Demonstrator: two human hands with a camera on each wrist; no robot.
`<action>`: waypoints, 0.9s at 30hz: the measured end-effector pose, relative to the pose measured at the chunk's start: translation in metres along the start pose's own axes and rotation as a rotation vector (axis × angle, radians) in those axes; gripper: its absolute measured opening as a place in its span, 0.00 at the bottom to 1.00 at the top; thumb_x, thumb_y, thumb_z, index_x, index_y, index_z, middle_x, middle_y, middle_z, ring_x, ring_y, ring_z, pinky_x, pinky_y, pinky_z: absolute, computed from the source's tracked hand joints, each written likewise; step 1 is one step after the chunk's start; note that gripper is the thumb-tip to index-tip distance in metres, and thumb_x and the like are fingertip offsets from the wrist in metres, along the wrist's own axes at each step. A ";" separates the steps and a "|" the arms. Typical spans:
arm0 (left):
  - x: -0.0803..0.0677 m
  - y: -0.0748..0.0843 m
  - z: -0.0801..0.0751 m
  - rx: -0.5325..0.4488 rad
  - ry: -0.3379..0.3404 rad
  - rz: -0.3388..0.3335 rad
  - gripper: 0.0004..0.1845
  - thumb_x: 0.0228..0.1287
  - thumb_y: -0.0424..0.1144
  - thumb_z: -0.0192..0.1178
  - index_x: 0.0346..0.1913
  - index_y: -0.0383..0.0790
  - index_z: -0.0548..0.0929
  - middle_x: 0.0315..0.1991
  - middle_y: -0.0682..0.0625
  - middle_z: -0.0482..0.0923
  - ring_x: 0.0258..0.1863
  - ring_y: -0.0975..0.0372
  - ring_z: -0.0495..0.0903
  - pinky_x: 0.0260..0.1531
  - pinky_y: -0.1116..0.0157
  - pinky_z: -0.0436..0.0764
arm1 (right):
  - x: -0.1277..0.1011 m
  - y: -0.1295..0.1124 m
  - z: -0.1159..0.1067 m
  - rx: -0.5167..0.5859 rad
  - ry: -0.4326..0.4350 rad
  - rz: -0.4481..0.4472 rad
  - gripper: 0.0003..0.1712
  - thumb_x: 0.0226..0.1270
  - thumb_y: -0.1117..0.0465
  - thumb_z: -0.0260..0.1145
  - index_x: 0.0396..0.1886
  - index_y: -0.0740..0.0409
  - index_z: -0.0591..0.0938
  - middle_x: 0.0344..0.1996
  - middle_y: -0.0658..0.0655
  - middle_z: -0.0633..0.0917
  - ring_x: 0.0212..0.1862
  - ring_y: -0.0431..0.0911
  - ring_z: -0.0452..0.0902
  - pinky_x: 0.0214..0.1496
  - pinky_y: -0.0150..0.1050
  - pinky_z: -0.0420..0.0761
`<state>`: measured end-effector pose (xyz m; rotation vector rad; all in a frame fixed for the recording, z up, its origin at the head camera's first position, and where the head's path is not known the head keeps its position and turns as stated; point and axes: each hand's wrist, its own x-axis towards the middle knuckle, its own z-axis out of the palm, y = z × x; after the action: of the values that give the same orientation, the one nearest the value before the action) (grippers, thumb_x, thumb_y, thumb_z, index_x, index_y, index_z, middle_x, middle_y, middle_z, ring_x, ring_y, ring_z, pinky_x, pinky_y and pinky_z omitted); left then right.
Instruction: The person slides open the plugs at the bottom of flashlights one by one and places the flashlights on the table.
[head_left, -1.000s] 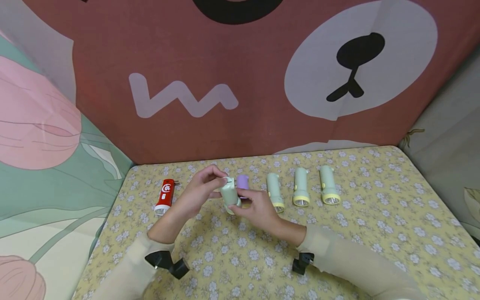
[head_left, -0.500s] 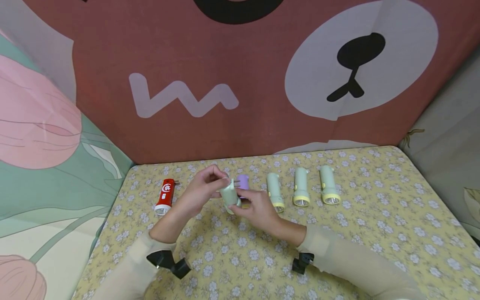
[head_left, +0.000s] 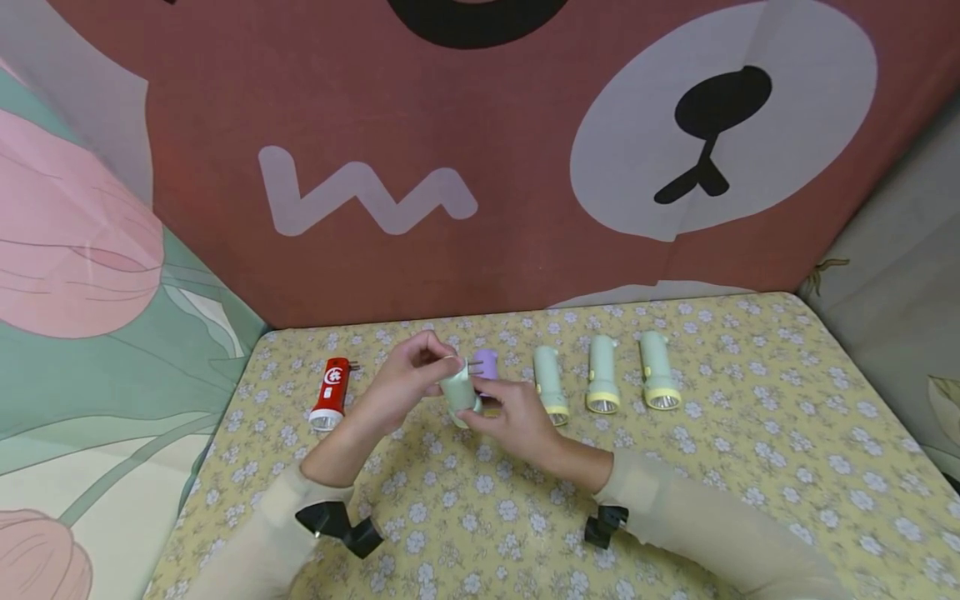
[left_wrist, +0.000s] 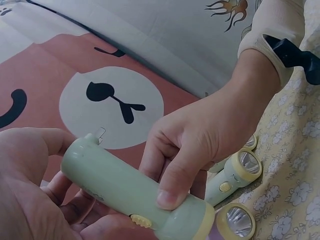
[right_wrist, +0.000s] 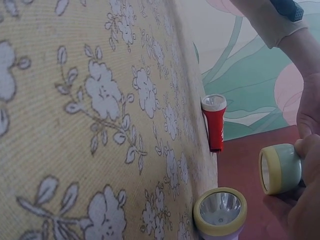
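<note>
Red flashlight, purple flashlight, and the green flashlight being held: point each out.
red flashlight (head_left: 331,390), head view, middle of its body
purple flashlight (head_left: 486,362), head view, its rear end
held green flashlight (left_wrist: 125,192), left wrist view, its barrel

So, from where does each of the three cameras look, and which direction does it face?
Head: above, facing forward and down at the table; both hands and sleeves show.
Left wrist: beside the left hand, facing the green torch; the right hand grips it.
Right wrist: low and tilted, facing along the cloth to the red torch; the right hand's edge shows.
All share the green torch.
</note>
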<state>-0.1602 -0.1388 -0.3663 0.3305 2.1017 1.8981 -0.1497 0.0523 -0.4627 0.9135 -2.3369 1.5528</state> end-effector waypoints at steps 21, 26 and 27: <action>-0.001 -0.005 -0.006 0.079 -0.012 0.063 0.08 0.75 0.37 0.60 0.47 0.35 0.78 0.46 0.46 0.80 0.44 0.57 0.81 0.44 0.58 0.86 | 0.002 -0.003 -0.001 0.082 -0.014 0.077 0.24 0.64 0.64 0.75 0.58 0.68 0.83 0.51 0.66 0.86 0.48 0.54 0.88 0.47 0.31 0.85; -0.002 -0.005 -0.007 0.089 -0.017 0.084 0.09 0.76 0.37 0.60 0.49 0.33 0.78 0.48 0.45 0.80 0.48 0.57 0.81 0.45 0.59 0.86 | 0.003 -0.003 -0.002 0.104 -0.019 0.105 0.25 0.65 0.65 0.75 0.59 0.68 0.82 0.53 0.66 0.86 0.48 0.53 0.88 0.47 0.32 0.85; -0.002 -0.005 -0.008 0.089 -0.020 0.091 0.09 0.76 0.37 0.59 0.50 0.33 0.78 0.49 0.44 0.80 0.49 0.57 0.81 0.46 0.59 0.86 | 0.003 -0.003 -0.002 0.108 -0.020 0.111 0.25 0.65 0.65 0.75 0.59 0.68 0.82 0.53 0.66 0.86 0.48 0.53 0.88 0.47 0.32 0.86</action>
<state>-0.1609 -0.1471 -0.3707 0.4699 2.1973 1.8452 -0.1508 0.0520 -0.4583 0.8383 -2.3743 1.7357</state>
